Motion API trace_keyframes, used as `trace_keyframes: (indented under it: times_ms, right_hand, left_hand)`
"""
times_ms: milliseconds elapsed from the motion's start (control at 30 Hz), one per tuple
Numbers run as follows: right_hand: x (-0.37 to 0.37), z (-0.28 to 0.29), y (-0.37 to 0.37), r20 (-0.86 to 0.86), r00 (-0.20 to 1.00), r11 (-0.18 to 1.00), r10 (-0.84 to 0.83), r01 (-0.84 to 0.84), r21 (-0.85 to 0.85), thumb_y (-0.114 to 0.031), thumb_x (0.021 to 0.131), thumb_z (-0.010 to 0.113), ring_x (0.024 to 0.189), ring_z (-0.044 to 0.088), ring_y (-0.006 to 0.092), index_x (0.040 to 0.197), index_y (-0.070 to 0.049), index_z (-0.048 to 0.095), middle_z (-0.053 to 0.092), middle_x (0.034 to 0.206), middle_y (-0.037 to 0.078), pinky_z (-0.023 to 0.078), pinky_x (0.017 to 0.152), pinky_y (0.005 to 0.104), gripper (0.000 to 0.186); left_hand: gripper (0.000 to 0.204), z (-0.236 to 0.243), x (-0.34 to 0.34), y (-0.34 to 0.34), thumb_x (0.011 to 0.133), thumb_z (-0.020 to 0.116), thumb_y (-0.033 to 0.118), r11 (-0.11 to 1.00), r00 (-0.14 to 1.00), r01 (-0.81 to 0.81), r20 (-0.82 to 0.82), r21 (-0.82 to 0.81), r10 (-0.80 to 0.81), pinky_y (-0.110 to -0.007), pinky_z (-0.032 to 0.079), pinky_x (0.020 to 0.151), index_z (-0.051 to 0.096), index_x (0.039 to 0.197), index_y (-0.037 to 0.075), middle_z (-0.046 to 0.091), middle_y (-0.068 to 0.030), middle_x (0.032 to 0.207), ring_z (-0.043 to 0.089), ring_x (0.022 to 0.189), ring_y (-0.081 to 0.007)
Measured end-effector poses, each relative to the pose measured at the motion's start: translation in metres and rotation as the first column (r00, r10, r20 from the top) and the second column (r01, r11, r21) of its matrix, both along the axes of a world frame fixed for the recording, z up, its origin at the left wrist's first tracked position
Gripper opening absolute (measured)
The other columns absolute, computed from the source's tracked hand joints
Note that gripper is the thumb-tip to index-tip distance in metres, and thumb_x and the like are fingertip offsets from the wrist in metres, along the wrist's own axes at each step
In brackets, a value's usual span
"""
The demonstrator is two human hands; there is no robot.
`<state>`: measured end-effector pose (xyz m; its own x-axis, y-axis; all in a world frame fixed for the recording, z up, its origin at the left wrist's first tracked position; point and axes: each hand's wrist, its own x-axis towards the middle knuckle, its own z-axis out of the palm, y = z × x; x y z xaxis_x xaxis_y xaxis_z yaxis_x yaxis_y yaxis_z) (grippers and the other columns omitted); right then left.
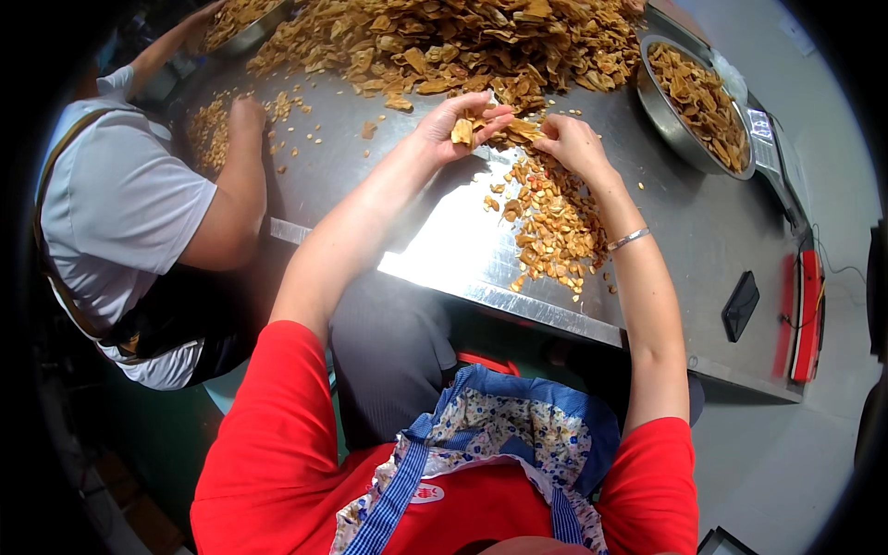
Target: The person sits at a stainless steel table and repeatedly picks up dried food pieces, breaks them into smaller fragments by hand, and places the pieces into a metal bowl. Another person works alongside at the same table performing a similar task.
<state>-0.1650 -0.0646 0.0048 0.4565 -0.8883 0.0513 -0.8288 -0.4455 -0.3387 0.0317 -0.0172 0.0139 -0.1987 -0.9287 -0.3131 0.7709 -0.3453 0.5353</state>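
Palm partly up, my left hand point(459, 128) curls its fingers around a few dried yellow-brown slices point(462, 132). Close beside it, my right hand point(575, 146) is closed, its thumb and fingertips pinching the end of another dried slice point(525, 130). Both hands are at the near edge of a large heap of dried slices point(444, 42). Below them lies a loose pile of small golden pieces point(560, 227), spread toward the table's front edge. A silver bracelet is on my right wrist. Exactly how many slices my left hand holds is partly hidden by its fingers.
A metal bowl point(680, 120) of dried slices stands at the right of the metal table point(388, 199). A black phone point(740, 306) and a red device point(807, 314) lie farther right. At left, a co-worker's arm point(236, 199) reaches over small pieces point(209, 137); another bowl point(254, 35) stands behind.
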Motion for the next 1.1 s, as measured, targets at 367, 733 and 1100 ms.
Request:
trace_keyframes:
  times_ms: [367, 733, 1100]
  right_hand:
    - [-0.008, -0.011, 0.021, 0.645, 0.763, 0.989, -0.051, -0.051, 0.138, -0.02, 0.075, 0.062, 0.063, 0.055, 0.0109, 0.086, 0.002, 0.057, 0.06, 0.069, 0.005, 0.044, 0.057, 0.0238, 0.025]
    - [0.008, -0.001, 0.043, 0.51, 0.858, 0.998, 0.061, -0.044, -0.044, -0.024, 0.073, 0.064, 0.056, 0.052, 0.0112, 0.077, -0.001, 0.053, 0.056, 0.061, 0.004, 0.042, 0.052, 0.0257, 0.026]
    - [-0.024, -0.024, -0.008, 0.433, 0.876, 0.976, -0.215, 0.209, 0.062, -0.022, 0.066, 0.067, 0.079, 0.055, 0.0217, 0.092, -0.008, 0.06, 0.055, 0.089, 0.011, 0.044, 0.071, 0.0341, 0.03]
  left_hand:
    - [0.027, -0.024, -0.012, 0.0, 0.076, 0.064, 0.027, 0.968, 0.751, 0.225, 0.652, -0.109, -0.101, -0.019, 0.033, 0.043, 0.054, 0.087, 0.004, 0.05, 0.001, 0.061, 0.043, 0.049, -0.0058]
    - [0.015, -0.02, -0.022, 0.007, 0.075, 0.063, 0.01, 0.911, 0.65, 0.01, 0.695, -0.411, 0.306, -0.02, 0.039, 0.05, 0.055, 0.085, 0.002, 0.056, -0.0023, 0.069, 0.049, 0.056, -0.0061]
    - [0.016, -0.018, 0.011, -0.012, 0.08, 0.052, 0.007, 0.946, 0.919, -0.197, 0.287, -0.258, 0.27, -0.018, 0.037, 0.041, 0.049, 0.095, 0.005, 0.05, -0.0039, 0.07, 0.047, 0.051, -0.0088]
